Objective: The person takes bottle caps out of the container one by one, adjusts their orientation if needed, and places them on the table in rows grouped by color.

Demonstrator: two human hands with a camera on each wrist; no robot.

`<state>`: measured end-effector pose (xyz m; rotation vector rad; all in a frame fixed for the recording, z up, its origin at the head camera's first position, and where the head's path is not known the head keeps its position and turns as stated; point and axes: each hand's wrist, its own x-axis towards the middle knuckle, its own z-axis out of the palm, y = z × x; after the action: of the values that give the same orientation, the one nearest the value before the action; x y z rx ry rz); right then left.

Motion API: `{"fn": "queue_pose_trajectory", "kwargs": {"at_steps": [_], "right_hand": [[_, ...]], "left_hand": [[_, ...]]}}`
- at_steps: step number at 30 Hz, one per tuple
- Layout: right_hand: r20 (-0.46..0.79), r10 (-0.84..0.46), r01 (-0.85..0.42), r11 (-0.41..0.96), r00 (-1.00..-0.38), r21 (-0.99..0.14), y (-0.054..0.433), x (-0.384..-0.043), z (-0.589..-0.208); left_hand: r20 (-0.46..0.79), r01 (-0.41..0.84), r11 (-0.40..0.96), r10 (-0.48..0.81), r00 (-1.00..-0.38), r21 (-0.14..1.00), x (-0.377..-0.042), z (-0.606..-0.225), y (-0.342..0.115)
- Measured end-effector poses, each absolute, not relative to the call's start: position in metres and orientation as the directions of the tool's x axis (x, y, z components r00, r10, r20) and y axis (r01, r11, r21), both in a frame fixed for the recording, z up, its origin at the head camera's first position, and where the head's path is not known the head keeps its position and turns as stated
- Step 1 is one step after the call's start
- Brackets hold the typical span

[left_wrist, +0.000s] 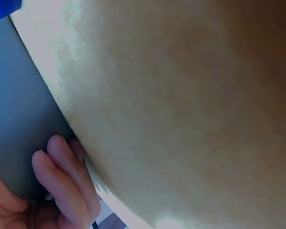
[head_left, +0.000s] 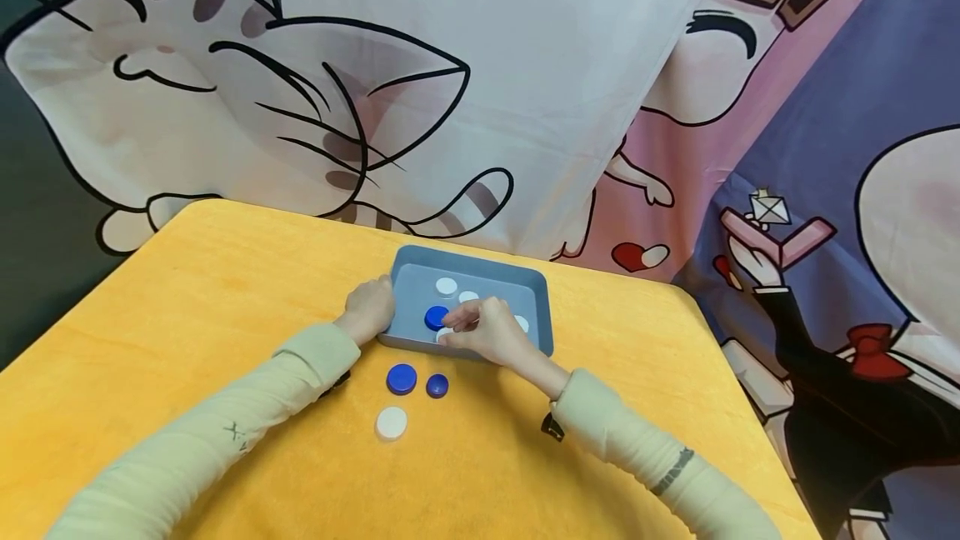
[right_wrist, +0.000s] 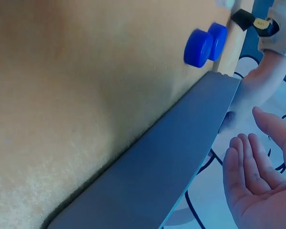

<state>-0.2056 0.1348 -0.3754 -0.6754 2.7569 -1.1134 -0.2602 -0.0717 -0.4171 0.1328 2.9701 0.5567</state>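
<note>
A shallow grey-blue tray lies near the far side of the table. My left hand grips its left end; in the left wrist view, curled fingers lie against the tray wall. Over the tray's front part hovers my right hand, fingers loosely bent. The right wrist view shows a gap between thumb and fingers, with nothing held. A blue bottle cap and a white cap lie just beside its fingertips. More white caps are inside the tray, one partly hidden by the hand.
In front of the tray, a larger blue cap, a smaller blue cap and a white cap lie on the yellow table. A printed cloth hangs behind the table's far edge.
</note>
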Motion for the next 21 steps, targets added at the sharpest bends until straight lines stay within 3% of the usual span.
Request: {"fn": "queue_pose_trajectory", "kwargs": {"at_steps": [21], "right_hand": [[0.138, -0.338, -0.334, 0.638, -0.931, -0.694, 0.149, -0.244, -0.381]], "left_hand": [[-0.075, 0.060, 0.929, 0.094, -0.993, 0.366, -0.260, -0.417, -0.071]]}}
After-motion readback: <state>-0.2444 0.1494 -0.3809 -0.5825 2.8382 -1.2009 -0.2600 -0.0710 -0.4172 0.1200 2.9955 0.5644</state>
